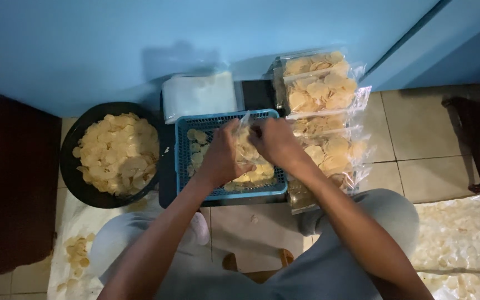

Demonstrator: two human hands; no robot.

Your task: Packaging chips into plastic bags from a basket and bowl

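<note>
My left hand (pixel 221 157) and my right hand (pixel 276 143) are both over a blue plastic basket (pixel 183 145) on the floor. Between them they hold a clear plastic bag (pixel 249 155) with pale round chips in it, its mouth pinched at the top. Loose chips lie on the basket's bottom. The lower part of the bag is hidden by my hands.
A black round basin (pixel 70 166) heaped with chips stands left of the basket. Several filled clear bags (pixel 320 94) are stacked to the right against the blue wall. A stack of empty plastic bags (pixel 198 94) lies behind the basket. More chips are spread on a sheet (pixel 462 233) at the right.
</note>
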